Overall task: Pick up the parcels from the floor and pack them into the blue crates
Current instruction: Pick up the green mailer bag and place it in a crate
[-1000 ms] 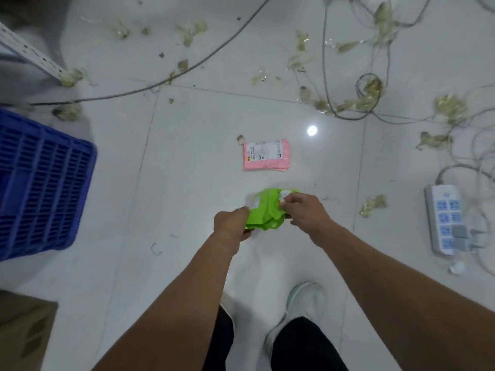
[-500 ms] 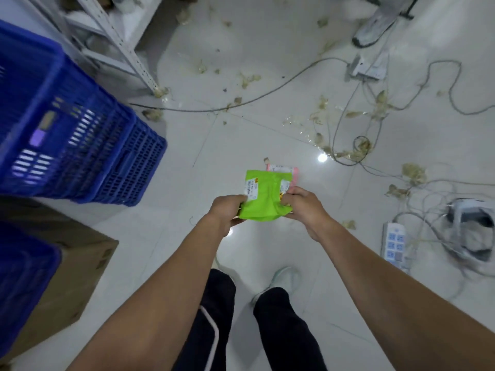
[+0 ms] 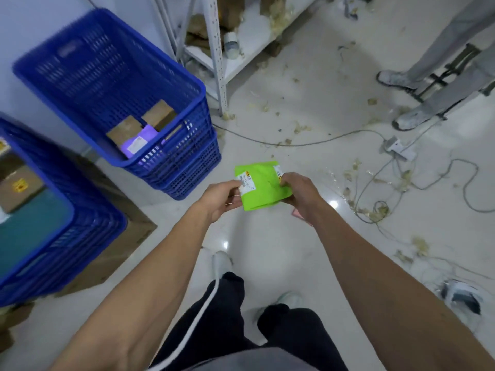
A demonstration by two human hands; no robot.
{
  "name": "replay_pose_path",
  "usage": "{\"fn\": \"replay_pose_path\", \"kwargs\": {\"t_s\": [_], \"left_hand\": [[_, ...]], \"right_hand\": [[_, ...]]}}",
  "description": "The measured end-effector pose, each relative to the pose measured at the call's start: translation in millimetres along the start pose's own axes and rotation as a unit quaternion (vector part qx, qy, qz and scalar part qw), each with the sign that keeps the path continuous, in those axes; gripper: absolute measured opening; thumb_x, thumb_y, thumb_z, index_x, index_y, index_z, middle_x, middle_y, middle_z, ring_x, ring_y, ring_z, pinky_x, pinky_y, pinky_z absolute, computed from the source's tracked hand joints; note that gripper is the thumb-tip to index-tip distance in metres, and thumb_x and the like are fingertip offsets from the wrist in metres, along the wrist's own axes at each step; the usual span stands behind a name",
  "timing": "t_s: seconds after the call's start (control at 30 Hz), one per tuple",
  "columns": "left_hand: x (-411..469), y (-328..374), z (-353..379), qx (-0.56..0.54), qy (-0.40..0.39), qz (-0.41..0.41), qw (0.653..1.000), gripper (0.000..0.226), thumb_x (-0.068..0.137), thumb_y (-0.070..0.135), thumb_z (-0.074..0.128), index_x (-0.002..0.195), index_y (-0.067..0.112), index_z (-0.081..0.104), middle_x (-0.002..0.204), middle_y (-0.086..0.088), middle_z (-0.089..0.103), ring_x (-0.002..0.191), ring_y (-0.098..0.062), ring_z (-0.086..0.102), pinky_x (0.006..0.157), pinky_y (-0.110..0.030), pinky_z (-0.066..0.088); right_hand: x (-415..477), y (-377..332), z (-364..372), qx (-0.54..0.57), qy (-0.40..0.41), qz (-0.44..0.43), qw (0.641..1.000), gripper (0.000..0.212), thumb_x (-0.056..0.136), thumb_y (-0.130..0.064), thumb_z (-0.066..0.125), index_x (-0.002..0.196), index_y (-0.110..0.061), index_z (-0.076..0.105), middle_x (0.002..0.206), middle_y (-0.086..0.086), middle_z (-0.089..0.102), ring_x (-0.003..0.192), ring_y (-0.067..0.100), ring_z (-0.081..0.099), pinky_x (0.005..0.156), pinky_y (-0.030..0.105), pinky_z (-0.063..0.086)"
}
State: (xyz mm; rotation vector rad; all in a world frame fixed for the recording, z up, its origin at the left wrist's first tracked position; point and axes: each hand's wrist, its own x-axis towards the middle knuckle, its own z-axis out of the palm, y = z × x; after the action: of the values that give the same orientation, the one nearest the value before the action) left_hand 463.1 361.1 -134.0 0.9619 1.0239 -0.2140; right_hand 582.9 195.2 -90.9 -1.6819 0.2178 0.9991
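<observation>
A bright green parcel [image 3: 261, 187] with white labels hangs in the air in front of me. My left hand [image 3: 221, 198] pinches its left edge and my right hand [image 3: 296, 190] grips its right edge. A blue crate [image 3: 184, 167] stands to the left of the parcel, with brown boxes and a purple parcel [image 3: 135, 144] inside. A second blue crate [image 3: 67, 236] at the far left holds a brown box and a teal item. A corner of a pink parcel [image 3: 300, 214] shows on the floor under my right wrist.
A cardboard box [image 3: 120, 253] sits beside the nearer crate. A white metal shelf [image 3: 217, 57] stands behind. Another person's legs and shoes [image 3: 409, 113] are at the upper right. Cables [image 3: 375, 188], a power strip and scraps litter the floor on the right.
I have stood up and turned left with the green parcel lifted from the floor in both hands. The blue crates have come into full view. The pink parcel stays on the floor.
</observation>
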Motion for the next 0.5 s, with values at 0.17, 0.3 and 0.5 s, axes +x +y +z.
{"fn": "replay_pose_path", "kwargs": {"t_s": [0.17,0.3,0.5], "left_hand": [[-15,47,-50,-0.025,0.027,0.028,0.999,0.013,0.098,0.027,0.060,0.099,0.016,0.067,0.088,-0.001,0.073,0.065,-0.009,0.069,0.059,-0.024,0.057],[-20,76,-83,-0.059,0.051,0.034,0.996,0.007,0.095,0.022,0.062,0.091,0.016,0.064,0.085,-0.003,0.068,0.066,-0.011,0.062,0.065,-0.026,0.056],[-11,112,-112,-0.138,0.098,0.052,0.984,0.007,0.092,0.017,0.063,0.088,0.012,0.061,0.068,-0.003,0.066,0.049,-0.010,0.060,0.064,-0.028,0.058]], "right_hand": [[-5,-38,53,-0.024,-0.067,-0.010,0.997,0.022,0.080,-0.005,0.054,0.063,-0.018,0.056,0.073,0.001,0.049,0.069,0.017,0.049,0.061,0.030,0.051],[-1,-61,87,-0.024,-0.064,-0.022,0.997,0.017,0.084,-0.007,0.056,0.071,-0.018,0.058,0.072,0.002,0.053,0.068,0.018,0.052,0.062,0.031,0.052],[32,-90,124,-0.009,-0.101,0.015,0.995,0.017,0.089,-0.020,0.066,0.104,-0.011,0.065,0.093,0.007,0.069,0.082,0.025,0.067,0.076,0.035,0.057]]}}
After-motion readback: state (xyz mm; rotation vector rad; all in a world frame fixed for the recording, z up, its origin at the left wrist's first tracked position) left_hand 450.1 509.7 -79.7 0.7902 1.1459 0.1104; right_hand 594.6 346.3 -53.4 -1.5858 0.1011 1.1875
